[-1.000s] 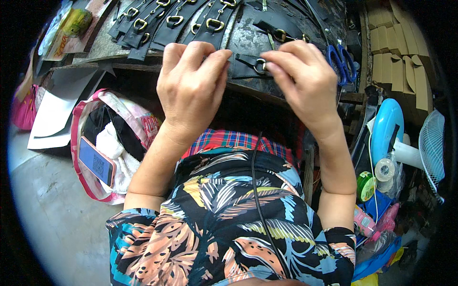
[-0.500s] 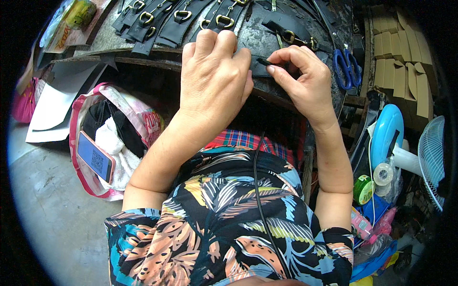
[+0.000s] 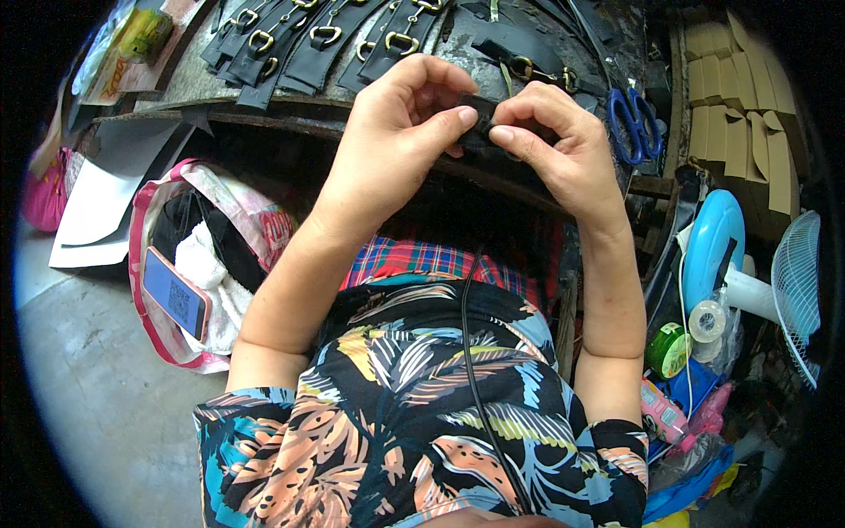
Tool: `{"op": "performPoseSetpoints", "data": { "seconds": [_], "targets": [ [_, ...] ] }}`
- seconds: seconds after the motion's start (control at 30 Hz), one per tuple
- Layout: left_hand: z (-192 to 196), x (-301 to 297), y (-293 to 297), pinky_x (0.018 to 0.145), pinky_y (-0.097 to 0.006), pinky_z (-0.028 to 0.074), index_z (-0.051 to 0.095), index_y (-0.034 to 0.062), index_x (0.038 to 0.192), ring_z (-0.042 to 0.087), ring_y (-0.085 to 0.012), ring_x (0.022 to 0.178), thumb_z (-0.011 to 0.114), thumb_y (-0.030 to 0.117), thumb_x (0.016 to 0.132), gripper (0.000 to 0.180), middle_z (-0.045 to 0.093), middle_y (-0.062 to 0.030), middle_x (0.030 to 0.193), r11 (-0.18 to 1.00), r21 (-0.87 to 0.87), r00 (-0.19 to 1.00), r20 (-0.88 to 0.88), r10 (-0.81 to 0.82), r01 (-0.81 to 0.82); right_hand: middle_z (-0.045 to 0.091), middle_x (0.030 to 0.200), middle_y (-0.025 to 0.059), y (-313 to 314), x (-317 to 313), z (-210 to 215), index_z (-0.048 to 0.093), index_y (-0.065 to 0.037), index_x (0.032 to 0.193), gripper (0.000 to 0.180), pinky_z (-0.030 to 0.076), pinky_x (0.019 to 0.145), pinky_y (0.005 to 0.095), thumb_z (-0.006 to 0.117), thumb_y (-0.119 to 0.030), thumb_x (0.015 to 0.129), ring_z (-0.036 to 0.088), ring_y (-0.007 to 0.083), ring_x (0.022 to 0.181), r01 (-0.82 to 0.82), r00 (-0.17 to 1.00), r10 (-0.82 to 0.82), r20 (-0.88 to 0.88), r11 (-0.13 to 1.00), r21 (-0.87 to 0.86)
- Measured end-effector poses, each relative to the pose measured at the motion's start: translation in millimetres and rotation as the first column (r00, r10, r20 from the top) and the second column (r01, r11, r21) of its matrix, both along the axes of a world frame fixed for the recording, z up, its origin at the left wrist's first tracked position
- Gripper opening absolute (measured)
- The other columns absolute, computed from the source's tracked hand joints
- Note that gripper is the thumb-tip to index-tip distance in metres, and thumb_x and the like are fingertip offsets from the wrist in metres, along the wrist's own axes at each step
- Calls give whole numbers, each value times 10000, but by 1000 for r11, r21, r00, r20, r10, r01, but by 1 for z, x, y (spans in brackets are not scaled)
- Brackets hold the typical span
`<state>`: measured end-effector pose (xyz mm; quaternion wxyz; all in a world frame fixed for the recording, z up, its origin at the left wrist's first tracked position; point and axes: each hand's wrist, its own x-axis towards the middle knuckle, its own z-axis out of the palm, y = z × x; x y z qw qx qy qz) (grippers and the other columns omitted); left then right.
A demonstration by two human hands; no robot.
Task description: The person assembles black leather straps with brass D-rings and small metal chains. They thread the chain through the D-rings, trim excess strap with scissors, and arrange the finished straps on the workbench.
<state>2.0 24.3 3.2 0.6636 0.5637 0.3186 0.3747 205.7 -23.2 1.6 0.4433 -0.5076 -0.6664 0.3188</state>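
Both of my hands meet above the front edge of the dark workbench [image 3: 304, 114]. A small black piece [image 3: 478, 113], apparently leather strap, is pinched between them. My left hand [image 3: 400, 136] grips its left end with thumb and fingers, and my right hand [image 3: 559, 145] pinches the other end. Much of the piece is hidden by the fingers. Just beyond, a black strap with gold-coloured metal fittings [image 3: 519, 55] lies on the bench. Several more black leather straps with gold-coloured buckles [image 3: 321, 44] lie side by side to the left.
Blue-handled scissors [image 3: 635, 128] lie at the bench's right edge. Stacked brown cardboard pieces [image 3: 744, 132], a blue-and-white fan [image 3: 715, 242] and a green tape roll [image 3: 669, 350] are at the right. At left, a pink-rimmed bag [image 3: 145, 290] holds a phone [image 3: 176, 295] and white cloth [image 3: 201, 257].
My left hand has come from the buckled straps toward my right hand, turning thumb-side up and taking hold of the black piece. My right hand keeps its pinch.
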Motion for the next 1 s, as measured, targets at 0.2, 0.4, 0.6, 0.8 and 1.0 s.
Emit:
{"op": "performPoseSetpoints", "data": {
  "seconds": [0.2,0.4,0.6,0.8,1.0],
  "targets": [
    [-2,1,-2,723,-222,519,625,15,1245,627,-69,873,712,33,929,328,661,-12,1016,1000,7,1000,-5,-5,5,635,826,51,-1,0,2,708,-33,906,143,488,691,294,788,-134,843,621,170,767,48,999,-49,-10,997,-64],
    [-2,5,-5,751,-205,509,625,18,1243,613,-59,901,734,11,903,358,654,-4,1026,992,125,1000,-12,12,-10,565,920,-16,-1,2,4,676,-5,945,147,431,704,220,769,-104,887,544,63,811,42,995,-43,94,999,6],
    [0,7,-6,811,-227,531,642,-5,1193,650,-90,929,715,-61,889,317,682,-15,1045,908,417,980,-155,124,-49,638,790,77,3,-1,-4,721,-68,929,197,491,669,331,784,-223,824,608,208,735,66,994,-66,89,998,9],
    [-2,15,-19,790,-249,539,687,8,1090,658,-101,854,715,-104,864,253,709,-49,958,696,706,941,-129,312,-134,626,755,104,3,-7,-7,709,-87,915,186,496,623,390,744,-255,844,619,284,647,180,931,-214,296,974,139],
    [-2,18,-21,802,-245,529,684,2,1115,652,-101,868,675,-75,918,212,705,-50,971,711,691,946,-128,297,-130,642,763,118,4,-7,-8,697,-77,904,204,510,631,400,742,-272,867,652,292,682,203,921,-238,309,969,142]
  ]
}}
